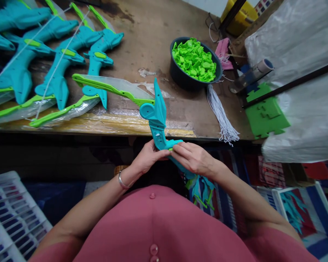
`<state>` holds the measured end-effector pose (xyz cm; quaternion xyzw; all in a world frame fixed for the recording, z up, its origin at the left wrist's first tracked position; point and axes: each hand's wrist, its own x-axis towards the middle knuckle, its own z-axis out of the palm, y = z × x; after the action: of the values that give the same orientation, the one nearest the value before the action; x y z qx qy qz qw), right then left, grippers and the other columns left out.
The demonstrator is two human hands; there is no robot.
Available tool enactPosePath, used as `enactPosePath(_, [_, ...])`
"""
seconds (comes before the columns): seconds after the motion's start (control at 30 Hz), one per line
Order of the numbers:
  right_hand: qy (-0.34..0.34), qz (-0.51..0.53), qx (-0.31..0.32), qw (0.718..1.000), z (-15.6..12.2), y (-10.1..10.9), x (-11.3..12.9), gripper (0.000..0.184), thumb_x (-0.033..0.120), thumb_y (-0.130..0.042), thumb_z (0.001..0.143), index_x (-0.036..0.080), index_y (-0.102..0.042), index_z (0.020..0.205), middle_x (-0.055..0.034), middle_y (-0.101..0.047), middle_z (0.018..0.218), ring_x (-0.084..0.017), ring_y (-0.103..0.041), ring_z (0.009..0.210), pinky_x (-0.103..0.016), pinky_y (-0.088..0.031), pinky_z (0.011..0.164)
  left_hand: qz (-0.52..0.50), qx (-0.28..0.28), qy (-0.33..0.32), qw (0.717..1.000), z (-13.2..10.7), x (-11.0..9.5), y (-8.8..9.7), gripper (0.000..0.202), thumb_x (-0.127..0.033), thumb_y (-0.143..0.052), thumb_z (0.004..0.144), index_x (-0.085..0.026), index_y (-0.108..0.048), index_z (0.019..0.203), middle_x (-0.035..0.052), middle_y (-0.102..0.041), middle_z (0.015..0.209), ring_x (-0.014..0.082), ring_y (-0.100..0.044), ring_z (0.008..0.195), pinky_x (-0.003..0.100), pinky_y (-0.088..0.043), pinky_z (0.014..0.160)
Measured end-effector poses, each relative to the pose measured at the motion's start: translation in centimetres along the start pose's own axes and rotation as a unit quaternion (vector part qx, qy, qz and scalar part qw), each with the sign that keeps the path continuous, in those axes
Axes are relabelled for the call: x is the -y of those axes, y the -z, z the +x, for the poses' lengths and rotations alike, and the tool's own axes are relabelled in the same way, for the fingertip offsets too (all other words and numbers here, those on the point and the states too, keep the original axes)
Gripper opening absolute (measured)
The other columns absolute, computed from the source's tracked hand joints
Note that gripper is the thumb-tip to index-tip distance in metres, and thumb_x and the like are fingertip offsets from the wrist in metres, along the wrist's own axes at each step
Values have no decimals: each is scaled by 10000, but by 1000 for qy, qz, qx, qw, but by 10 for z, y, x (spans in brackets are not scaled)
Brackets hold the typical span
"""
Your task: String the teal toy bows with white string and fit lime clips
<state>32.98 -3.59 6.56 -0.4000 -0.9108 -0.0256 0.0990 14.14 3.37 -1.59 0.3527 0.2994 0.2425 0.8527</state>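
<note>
In the head view, the left hand (146,158) curls round the teal bow body (157,112) at its bend, thumb along the near side. The right hand (194,159) has its fingers closed together on the same part, over a small green piece (171,149) that is mostly covered (how well it is seated, I cannot tell). The body is held in front of the tabletop (142,22), its upper end tilted over the front edge.

A green limb (106,86) with clear film juts left, across the nearest of the teal bows (95,69) in this view; whether they touch is unclear. Swinging the body leftward could snag that limb. Pressing off-centre could leave the small piece crooked or make it spring out, and a loosened grip could drop the body short of the tabletop.
</note>
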Motion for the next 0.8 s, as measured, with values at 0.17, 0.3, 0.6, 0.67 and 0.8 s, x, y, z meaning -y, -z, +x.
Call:
enactPosePath(0.17, [-90,53,-89,991,-6,-11,7,180,155,-534,1014,188,-689,1098,-93,-657,972,-214,-627,905,-363,-556,773,50,-23,-55,997,-1,4,-2,542,-241,-953,569,-143,-661,1015,71,-761,1038,254,-697,972,406,-526,955])
enactPosePath(0.3, [-303,119,-155,933,-10,-16,23,379,289,-689,947,228,-603,1311,-134,-613,1201,-272,-612,1099,-417,-570,847,82,-41,-58,994,-5,10,-3,518,-300,-929,633,-156,-678,1062,84,-764,1055,280,-707,988,455,-519,974])
enactPosePath(0.6, [-478,391,-176,767,-5,-41,35,335,362,-784,821,212,-650,1089,-21,-627,966,-171,-613,830,-295,-512,720,130,-65,-87,986,-12,15,-1,485,-306,-898,629,-159,-681,1037,96,-764,1048,302,-712,985,481,-535,950])
enactPosePath(0.67, [-480,391,-172,767,-3,-44,34,304,348,-787,807,211,-647,1040,-12,-625,932,-166,-597,813,-290,-491,713,159,-79,-101,979,-11,16,1,419,-294,-885,636,-165,-674,974,76,-765,986,290,-713,930,462,-550,906])
enactPosePath(0.8, [-469,380,-171,779,2,-46,25,260,330,-789,790,209,-646,970,1,-617,881,-162,-576,796,-281,-462,697,190,-92,-132,968,-5,16,5,355,-281,-878,650,-173,-672,918,49,-757,929,267,-706,871,427,-556,858])
